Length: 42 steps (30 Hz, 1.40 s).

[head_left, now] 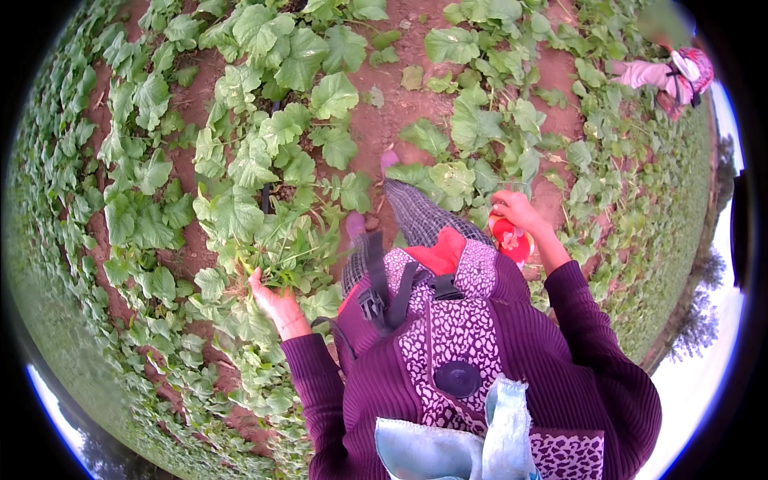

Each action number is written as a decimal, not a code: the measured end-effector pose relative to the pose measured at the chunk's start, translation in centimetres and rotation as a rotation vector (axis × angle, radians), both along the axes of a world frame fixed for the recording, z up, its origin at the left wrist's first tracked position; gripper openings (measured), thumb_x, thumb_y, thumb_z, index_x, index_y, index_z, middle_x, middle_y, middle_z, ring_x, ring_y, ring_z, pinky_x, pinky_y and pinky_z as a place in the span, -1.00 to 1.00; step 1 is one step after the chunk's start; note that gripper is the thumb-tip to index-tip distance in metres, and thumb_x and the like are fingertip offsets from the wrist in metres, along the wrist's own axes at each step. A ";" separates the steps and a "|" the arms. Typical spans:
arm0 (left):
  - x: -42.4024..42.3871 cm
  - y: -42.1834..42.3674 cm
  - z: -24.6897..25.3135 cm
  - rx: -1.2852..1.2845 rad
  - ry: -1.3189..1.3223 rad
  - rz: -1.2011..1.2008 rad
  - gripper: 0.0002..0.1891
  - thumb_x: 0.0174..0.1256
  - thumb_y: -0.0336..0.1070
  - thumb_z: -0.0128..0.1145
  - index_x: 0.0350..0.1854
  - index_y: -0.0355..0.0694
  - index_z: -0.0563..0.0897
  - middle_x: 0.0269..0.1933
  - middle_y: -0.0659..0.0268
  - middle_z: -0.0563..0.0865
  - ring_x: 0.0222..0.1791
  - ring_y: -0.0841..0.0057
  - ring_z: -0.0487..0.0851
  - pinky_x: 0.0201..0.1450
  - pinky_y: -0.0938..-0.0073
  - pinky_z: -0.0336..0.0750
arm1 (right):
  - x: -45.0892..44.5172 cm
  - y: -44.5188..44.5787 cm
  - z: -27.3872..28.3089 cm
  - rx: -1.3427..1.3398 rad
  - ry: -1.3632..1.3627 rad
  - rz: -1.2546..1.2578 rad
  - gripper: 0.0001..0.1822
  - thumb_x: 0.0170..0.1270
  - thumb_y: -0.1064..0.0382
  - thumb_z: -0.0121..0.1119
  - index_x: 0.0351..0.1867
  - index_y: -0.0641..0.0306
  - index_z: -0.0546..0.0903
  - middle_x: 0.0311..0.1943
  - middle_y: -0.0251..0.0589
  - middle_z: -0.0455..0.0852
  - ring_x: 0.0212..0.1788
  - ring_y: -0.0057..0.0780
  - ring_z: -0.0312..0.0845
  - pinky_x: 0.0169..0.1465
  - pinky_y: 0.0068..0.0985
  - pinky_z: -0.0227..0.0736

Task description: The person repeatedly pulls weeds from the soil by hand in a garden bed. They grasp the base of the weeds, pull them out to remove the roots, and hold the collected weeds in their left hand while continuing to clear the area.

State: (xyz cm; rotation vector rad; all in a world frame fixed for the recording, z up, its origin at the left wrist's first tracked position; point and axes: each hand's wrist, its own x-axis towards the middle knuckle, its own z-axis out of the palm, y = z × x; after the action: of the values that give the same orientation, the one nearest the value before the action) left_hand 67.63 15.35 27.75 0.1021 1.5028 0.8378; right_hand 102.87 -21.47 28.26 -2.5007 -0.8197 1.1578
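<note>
My left hand point(276, 303) is closed around a bunch of pulled grass and weeds point(300, 252), whose long blades fan out to the right over the crop leaves. Roots or dry stems show near the thumb. At my right side, my right hand point(517, 211) grips a red item with a flower pattern point(511, 239), possibly cloth; its full shape is hidden by the fingers and arm. Broad-leaved green crop plants point(240, 159) grow just beyond my left hand, and more leaves point(456, 180) lie close to my right hand.
Reddish soil point(384, 108) runs between the plant rows, with my shoes point(355, 224) on it. A dark irrigation pipe point(266, 198) shows among the left row. Another person point(666, 78) bends over plants at the upper right. Loose straps point(390, 300) hang at my waist.
</note>
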 end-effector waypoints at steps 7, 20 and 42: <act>7.3 1.2 2.6 0.109 -0.003 -0.054 -0.71 -0.01 -0.25 0.17 -0.22 -0.22 0.51 -0.23 0.28 0.59 -0.22 0.38 0.52 -0.12 0.33 0.44 | 6.3 -0.3 -2.0 -0.028 0.027 0.054 -0.77 0.05 0.30 0.09 -0.23 0.27 0.56 -0.32 -0.03 0.63 -0.23 -0.17 0.56 -0.14 -0.38 0.43; 13.5 1.9 4.7 0.278 -0.043 -0.052 -0.74 0.04 -0.24 0.11 -0.21 -0.22 0.54 -0.25 0.29 0.63 -0.24 0.41 0.57 -0.13 0.36 0.47 | 12.8 2.8 -5.1 0.068 0.104 0.051 -0.78 0.01 0.32 0.13 -0.27 0.32 0.56 -0.36 -0.02 0.63 -0.28 -0.15 0.57 -0.18 -0.37 0.45; 27.3 13.4 -10.0 0.043 -0.051 -0.309 -0.66 0.09 -0.21 0.03 -0.11 -0.28 0.50 -0.20 0.19 0.61 -0.23 0.33 0.59 -0.16 0.20 0.52 | 13.8 28.8 -25.7 0.206 0.081 0.090 -0.82 0.08 0.32 0.07 -0.25 0.26 0.52 -0.28 -0.07 0.56 -0.18 -0.08 0.49 -0.10 -0.25 0.40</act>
State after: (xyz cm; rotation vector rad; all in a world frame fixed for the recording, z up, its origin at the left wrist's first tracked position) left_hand 94.94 28.73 17.75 0.3339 1.3777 0.6187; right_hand 116.71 7.31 2.56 -2.2569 -0.9850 1.1320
